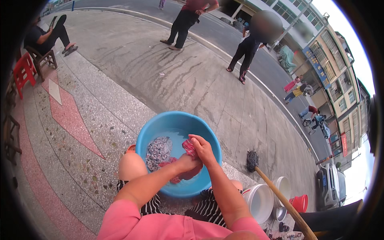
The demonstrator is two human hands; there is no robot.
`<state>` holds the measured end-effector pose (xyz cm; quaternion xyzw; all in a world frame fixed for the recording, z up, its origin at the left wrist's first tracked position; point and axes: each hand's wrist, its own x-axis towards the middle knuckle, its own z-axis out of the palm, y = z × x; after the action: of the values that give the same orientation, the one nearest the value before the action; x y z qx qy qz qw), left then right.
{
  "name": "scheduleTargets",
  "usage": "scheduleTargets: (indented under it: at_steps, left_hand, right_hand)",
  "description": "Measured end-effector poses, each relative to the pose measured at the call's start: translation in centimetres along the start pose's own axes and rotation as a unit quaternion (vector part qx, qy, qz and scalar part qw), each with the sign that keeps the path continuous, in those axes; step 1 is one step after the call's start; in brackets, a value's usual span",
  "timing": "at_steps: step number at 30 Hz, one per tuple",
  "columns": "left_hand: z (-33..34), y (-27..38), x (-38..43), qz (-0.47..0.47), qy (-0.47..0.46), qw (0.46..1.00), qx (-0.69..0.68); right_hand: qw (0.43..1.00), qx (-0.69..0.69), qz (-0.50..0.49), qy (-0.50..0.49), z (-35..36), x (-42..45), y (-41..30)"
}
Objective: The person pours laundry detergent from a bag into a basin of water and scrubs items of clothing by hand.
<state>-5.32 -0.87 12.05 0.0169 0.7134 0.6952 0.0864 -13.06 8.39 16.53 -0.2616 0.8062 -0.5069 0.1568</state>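
Note:
A blue plastic basin with water in it stands between my knees. Over its right half, my left hand and my right hand are together on a red patterned cloth, part of which sticks up between them. More red cloth hangs or lies in the water below my left hand; the wrist and forearm cover some of it. A bunched grey-and-white patterned cloth lies in the left part of the basin, apart from my hands.
To the right are a mop with a wooden handle, white buckets, a red bucket and a metal bowl. A red plastic stool and a seated person are at upper left. Two people stand ahead on the pavement.

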Motion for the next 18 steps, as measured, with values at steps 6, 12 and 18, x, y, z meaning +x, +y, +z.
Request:
scheduleTargets:
  at_steps: [6, 12, 18]
  left_hand:
    - [-0.8, -0.2, 0.0, 0.143, -0.057, 0.981, 0.120]
    - [0.7, -1.6, 0.5, 0.116, -0.006, 0.992, -0.044]
    - [-0.8, 1.5, 0.7, 0.229, 0.302, 0.916, 0.132]
  right_hand:
    - [0.992, -0.057, 0.033, -0.104, -2.6, -1.0, -2.0]
    - [0.997, 0.049, -0.027, 0.048, -0.8, -1.2, 0.0]
    - [0.969, 0.022, -0.100, 0.224, -3.0, 0.9, 1.2]
